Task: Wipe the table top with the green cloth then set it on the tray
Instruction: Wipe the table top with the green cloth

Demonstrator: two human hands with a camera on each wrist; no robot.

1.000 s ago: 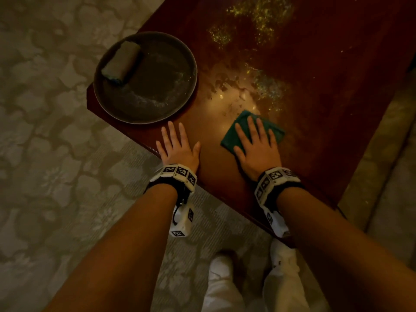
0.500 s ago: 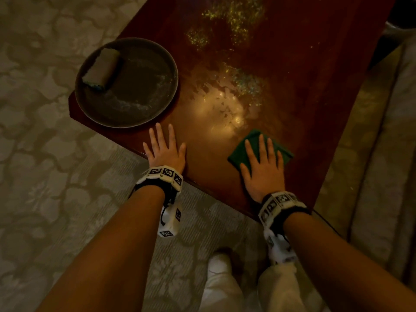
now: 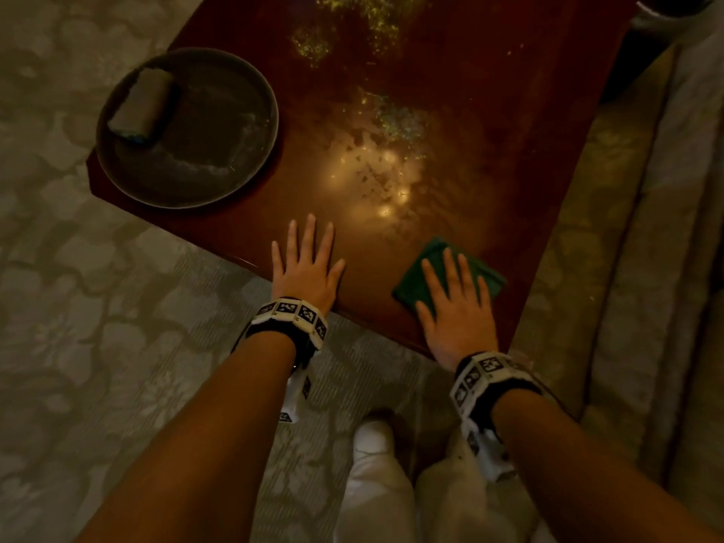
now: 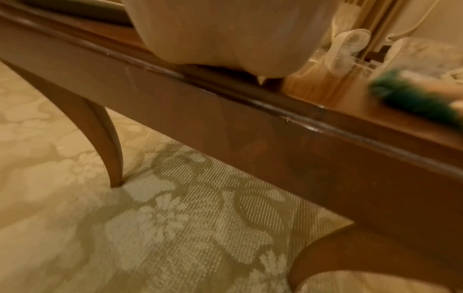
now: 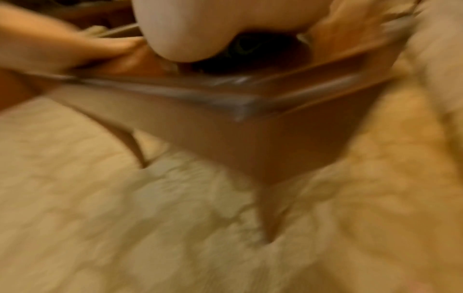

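— What's the room like from where you stand?

— Dim and warm. A pale carpet (image 3: 98, 307) with a leafy pattern runs under everything, and a dark red, glossy wooden worktop (image 3: 450, 111) stands on curved legs. Lamplight pools on the polish just beyond the fingers of both hands, and there are greenish-gold speckles farther out. Off to the right of the worktop is a pale upholstered edge; I can't tell what piece of furniture it is.

— And the hands?

— Both lie flat near the worktop's near edge. The left hand (image 3: 307, 270) rests bare on the wood, fingers straight and slightly spread, holding nothing. The right hand (image 3: 456, 319) presses down on the green cloth (image 3: 423, 268), fingers straight and a little apart, not curled round it.

— Where exactly is the cloth?

— Under the right fingers, close to the near right corner. It's folded into a rough square; its edges show past the fingertips and on both sides of them. It sits well to the right of the left fingers, with bare wood between.

— Any containers?

— One round, dark tray (image 3: 250, 92) at the near left corner, beyond and left of the left fingers, apart from them. A small greyish rolled cloth (image 3: 143, 101) lies inside against its far left rim.
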